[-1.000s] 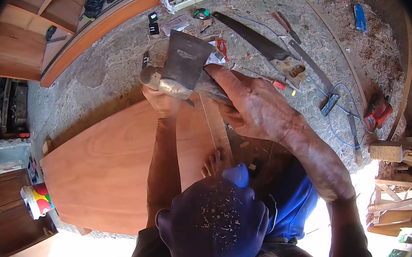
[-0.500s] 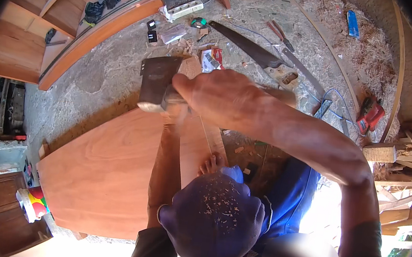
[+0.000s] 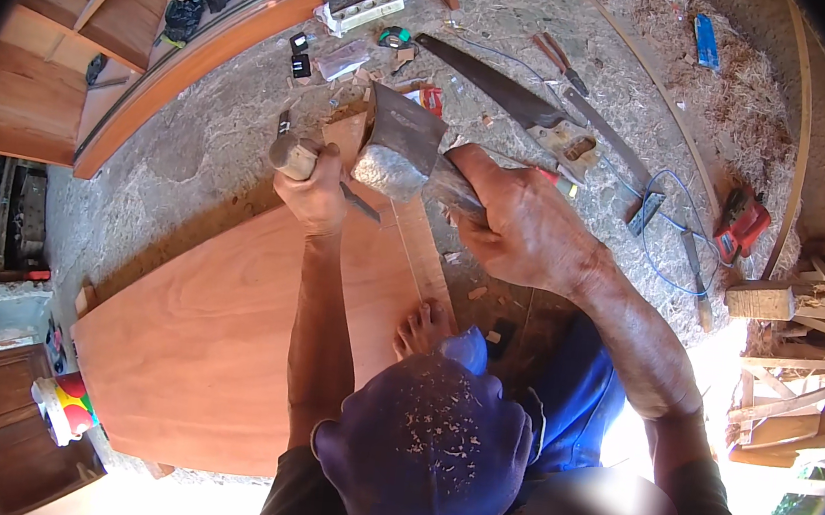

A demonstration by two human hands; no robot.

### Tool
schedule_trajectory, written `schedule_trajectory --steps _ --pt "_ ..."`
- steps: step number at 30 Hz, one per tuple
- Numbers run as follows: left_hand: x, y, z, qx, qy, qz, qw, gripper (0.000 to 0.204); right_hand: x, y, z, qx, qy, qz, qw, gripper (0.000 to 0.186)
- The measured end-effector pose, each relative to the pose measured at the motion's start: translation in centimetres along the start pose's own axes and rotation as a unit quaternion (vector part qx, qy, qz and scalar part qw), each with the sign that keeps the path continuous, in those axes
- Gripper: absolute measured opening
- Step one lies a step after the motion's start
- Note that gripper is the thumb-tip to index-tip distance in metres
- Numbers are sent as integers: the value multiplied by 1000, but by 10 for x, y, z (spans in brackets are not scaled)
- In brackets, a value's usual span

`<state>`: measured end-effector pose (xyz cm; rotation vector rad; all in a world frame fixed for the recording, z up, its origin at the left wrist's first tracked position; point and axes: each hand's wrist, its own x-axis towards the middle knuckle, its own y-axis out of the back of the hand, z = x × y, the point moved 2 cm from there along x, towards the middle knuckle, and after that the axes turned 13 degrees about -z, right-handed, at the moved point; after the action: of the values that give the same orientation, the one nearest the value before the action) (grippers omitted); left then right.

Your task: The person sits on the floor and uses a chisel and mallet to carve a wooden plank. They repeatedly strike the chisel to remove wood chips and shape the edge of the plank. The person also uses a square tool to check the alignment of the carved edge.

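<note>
The grey steel hatchet (image 3: pixel 408 131) has swung off to the right since half a second ago, when its head covered the left hand (image 3: pixel 313 199); the round wooden-handled, dark-bladed chisel (image 3: pixel 293 157) in that hand is now uncovered. The fingers of the left hand wrap around the chisel's handle, and the right hand (image 3: pixel 535 220) is clenched on the hatchet's shaft, its blunt end facing the chisel but apart from it.

The step in hand looks like driving the chisel with the hatchet, between blows. Another blow would call for a steady left hand and a square hit on the wooden butt, clear of the fingers. The chisel slants above the upper end of the broad reddish-brown wooden panel (image 3: pixel 212 347); whether its edge touches wood, I cannot tell. A bare foot (image 3: pixel 422 329) rests by the panel's right edge.

The panel lies on a rough grey concrete floor (image 3: pixel 194 134) strewn with shavings. Beyond lie a wooden-handled handsaw (image 3: pixel 486 79) and a red power tool (image 3: pixel 743 230); a reddish-brown wooden cabinet (image 3: pixel 109 130) stands at upper left.
</note>
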<state>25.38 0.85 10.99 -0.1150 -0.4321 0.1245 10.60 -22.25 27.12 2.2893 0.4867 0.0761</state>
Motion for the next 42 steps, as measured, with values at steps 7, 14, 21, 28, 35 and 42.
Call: schedule_trajectory --steps 7,14,21,28,35,42 --pt "-17 0 9 13 -14 -16 1000 25 -7 -7 14 27 -56 -2 998 36" --pt "-23 6 6 47 -7 -1 999 24 -2 -12 12 9 -17 -8 1000 54" --pt "-32 8 6 65 -9 -17 998 30 23 12 -30 -55 79 4 995 52" --pt "-54 12 10 82 -26 -53 995 40 45 23 -79 -212 165 39 962 36" --pt "-89 -2 30 173 -131 -179 960 51 23 -27 -18 -138 24 -87 986 42" --pt "0 2 21 -189 125 181 957 18 -39 -95 69 106 -142 10 984 42"
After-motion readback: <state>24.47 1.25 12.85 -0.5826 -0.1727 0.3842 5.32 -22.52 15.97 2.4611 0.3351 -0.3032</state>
